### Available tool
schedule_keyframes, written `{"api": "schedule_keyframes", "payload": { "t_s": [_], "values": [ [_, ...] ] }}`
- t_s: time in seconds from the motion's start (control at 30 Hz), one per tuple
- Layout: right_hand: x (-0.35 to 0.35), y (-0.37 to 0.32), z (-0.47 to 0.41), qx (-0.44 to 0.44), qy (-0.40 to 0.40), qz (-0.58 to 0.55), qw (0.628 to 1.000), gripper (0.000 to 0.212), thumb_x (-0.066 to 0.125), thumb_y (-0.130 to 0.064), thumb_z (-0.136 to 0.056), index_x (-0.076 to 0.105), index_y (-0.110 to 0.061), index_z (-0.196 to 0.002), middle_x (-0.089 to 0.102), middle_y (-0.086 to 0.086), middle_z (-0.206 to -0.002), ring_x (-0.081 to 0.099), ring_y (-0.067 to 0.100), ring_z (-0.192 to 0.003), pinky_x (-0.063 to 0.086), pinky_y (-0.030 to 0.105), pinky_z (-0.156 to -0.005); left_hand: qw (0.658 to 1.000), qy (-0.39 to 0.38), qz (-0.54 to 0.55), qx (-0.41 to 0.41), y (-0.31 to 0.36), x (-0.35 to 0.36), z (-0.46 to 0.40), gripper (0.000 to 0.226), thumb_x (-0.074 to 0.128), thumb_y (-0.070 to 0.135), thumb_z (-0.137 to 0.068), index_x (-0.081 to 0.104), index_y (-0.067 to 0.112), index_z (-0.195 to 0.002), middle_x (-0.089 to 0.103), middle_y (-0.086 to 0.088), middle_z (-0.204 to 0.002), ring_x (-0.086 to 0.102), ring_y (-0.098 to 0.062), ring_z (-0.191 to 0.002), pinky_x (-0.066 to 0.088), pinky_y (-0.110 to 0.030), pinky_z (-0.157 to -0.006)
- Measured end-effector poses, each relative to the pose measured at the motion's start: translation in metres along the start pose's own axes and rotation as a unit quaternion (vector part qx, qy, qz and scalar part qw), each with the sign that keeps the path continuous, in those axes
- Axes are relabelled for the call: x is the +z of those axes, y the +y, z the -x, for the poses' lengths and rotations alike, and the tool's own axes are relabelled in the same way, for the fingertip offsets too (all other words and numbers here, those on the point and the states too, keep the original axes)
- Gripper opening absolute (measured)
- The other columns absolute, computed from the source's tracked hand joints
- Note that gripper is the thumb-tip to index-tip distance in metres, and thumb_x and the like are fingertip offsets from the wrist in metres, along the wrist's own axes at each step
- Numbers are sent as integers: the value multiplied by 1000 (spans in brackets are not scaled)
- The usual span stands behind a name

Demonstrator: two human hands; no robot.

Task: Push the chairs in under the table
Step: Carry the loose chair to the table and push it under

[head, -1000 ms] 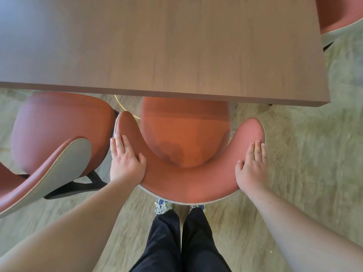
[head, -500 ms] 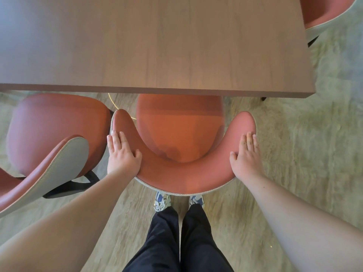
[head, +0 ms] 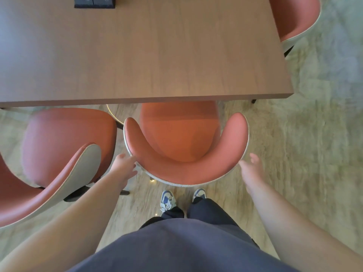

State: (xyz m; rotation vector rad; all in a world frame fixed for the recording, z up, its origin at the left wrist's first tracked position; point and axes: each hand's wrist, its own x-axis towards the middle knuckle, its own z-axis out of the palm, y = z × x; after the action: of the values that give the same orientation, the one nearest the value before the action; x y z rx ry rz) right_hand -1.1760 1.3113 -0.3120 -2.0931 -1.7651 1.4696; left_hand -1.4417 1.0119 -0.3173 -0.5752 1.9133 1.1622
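Observation:
A red chair with a curved backrest stands straight ahead of me, the front of its seat tucked under the brown wooden table. My left hand hovers by the left end of the backrest, fingers apart, holding nothing. My right hand is off the right end of the backrest, also open and blurred. A second red chair stands to the left, turned at an angle, its seat only just reaching the table edge.
A third red chair is at the table's far right corner. A black box lies at the far edge of the table. My feet stand right behind the middle chair on patterned floor.
Both hands have come off the backrest of the middle chair and drawn back. The camera has pulled back and up, showing more of the table and my torso.

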Motion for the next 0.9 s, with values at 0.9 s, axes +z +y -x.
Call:
{"api": "schedule_keyframes", "payload": {
  "t_s": [0.9],
  "values": [
    [23, -55, -122, 250, -155, -93, 951, 50, 85, -35, -80, 62, -23, -124, 74, 4, -109, 72, 24, -91, 55, 40, -70, 985, 32, 120, -123, 30, 35, -72, 62, 86, 29, -86, 56, 24, -141, 74, -14, -127, 74, -40, -108, 57, -72, -83]
  ]
}}
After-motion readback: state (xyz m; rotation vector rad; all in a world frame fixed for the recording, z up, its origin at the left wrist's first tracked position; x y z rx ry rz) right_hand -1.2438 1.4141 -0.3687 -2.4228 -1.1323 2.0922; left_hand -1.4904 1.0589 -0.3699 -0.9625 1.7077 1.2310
